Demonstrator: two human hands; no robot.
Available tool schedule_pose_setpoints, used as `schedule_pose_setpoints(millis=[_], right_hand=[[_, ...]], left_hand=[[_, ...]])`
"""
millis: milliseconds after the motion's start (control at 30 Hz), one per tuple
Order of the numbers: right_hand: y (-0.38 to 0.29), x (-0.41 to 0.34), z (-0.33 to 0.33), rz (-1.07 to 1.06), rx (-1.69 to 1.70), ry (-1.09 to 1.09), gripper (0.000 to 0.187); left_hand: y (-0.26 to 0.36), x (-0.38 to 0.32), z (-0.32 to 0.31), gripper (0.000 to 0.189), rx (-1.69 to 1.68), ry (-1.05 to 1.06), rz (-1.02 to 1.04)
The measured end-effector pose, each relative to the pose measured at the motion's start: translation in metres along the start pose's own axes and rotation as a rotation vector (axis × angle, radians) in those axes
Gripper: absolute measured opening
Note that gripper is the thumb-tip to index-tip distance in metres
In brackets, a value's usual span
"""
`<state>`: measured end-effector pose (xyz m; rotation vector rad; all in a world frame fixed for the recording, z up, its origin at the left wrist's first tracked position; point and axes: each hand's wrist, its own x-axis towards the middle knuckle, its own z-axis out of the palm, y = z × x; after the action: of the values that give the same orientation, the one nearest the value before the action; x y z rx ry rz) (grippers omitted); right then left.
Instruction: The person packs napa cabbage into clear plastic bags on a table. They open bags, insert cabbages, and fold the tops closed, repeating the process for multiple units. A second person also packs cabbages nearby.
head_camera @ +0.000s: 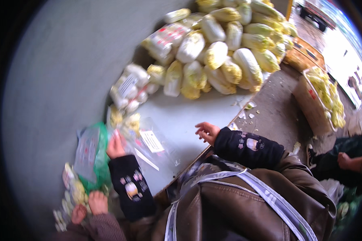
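My left hand (115, 147) is at the left of the table, its fingers drawn together against the edge of some clear plastic bags (165, 153). Blur hides whether it grips one. The flat bags lie on the tabletop (196, 114) and bear a white printed label; a white strip (147, 159) crosses them. Two small yellow napa cabbage ends (132, 122) show just beyond that hand. Above the table near its front edge, my right hand (208, 132) holds nothing, fingers apart and slightly curled. A green plastic bag (101, 174) with a clear printed bag (86, 150) sits left of my left hand.
Napa cabbages (216, 55) are heaped at the back, beside filled bags (129, 87). Another person's hands (97, 202) are at lower left by packed vegetables (77, 192). Right, on the floor, stand a sack of leaves (312, 102) and an orange crate (309, 52). Another person's hand (345, 160) shows at right.
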<state>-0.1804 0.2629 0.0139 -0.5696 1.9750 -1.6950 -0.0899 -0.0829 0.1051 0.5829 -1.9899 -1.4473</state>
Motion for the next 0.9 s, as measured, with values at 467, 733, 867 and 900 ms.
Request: schedule_pose_setpoints(millis=[467,733,867,900], right_hand=[[0.006,-0.011,0.013,0.124,0.706,-0.289,0.069],[0.019,-0.014,-0.003,0.497,0.599,0.050,0.051],[0.018,-0.001,-0.010,0.443,0.540,0.070,0.037],[0.016,0.000,-0.013,0.452,0.528,0.095,0.034]], left_hand=[[0.052,-0.088,0.135,0.016,0.587,-0.563,0.573],[-0.019,-0.136,0.172,0.014,0.634,-0.630,0.298],[-0.021,-0.136,0.164,0.015,0.521,-0.628,0.299],[-0.021,-0.136,0.160,0.016,0.479,-0.652,0.280]])
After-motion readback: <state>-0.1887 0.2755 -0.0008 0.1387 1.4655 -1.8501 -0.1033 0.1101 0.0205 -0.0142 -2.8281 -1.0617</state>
